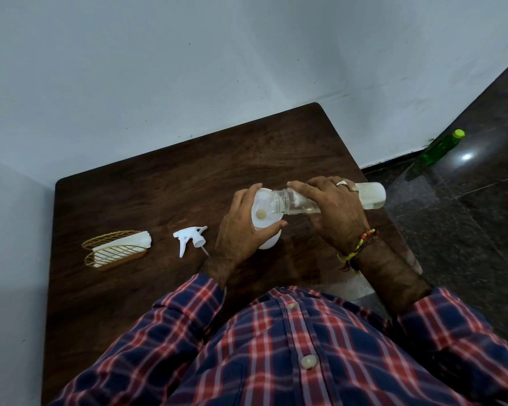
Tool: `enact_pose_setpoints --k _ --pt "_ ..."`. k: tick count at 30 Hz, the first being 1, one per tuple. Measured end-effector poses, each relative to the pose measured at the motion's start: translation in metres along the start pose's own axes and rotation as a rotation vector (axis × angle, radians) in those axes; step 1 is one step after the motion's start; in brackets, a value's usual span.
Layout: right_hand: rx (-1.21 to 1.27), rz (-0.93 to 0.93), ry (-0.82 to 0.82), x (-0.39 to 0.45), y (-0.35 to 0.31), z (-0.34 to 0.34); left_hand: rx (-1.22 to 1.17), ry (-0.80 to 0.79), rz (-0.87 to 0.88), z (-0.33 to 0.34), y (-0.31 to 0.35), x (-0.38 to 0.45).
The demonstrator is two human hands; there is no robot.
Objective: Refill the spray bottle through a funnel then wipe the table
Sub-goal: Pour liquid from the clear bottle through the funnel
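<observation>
On the table [159, 186] near its right edge, left hand [241, 230] grips funnel [263, 208], right hand [332, 209] tilted bottle [370, 194].

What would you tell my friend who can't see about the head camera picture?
A person's right hand tips a clear bottle over a white funnel in a spray bottle, which the left hand steadies on a brown table. The spray top and a napkin holder lie to the left.

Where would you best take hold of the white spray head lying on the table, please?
Grip the spray head by its round collar, coming from above. It lies on its side, free of both hands, and the collar is its widest part; the trigger and thin tube are slimmer.
</observation>
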State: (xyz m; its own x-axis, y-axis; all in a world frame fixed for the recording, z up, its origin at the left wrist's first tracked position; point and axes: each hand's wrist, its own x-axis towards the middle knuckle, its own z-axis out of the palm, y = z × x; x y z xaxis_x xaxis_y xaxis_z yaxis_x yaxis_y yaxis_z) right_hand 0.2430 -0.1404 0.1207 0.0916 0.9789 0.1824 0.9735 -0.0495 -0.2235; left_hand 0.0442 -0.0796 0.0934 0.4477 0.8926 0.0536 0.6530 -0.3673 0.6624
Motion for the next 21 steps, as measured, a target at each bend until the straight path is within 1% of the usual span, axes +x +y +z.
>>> enact_pose_setpoints --k 4,9,21 --pt "-0.007 -0.002 0.003 0.0008 -0.0007 0.0001 0.008 0.006 0.000 0.0005 -0.0010 0.0002" --pt "0.008 -0.007 0.053 0.0002 -0.0006 0.0013 0.006 0.007 -0.010 -0.0003 0.0001 0.0002" --pt "0.000 0.003 0.018 0.0005 -0.0003 0.0011 -0.016 -0.021 -0.022 0.0008 -0.0012 0.0005"
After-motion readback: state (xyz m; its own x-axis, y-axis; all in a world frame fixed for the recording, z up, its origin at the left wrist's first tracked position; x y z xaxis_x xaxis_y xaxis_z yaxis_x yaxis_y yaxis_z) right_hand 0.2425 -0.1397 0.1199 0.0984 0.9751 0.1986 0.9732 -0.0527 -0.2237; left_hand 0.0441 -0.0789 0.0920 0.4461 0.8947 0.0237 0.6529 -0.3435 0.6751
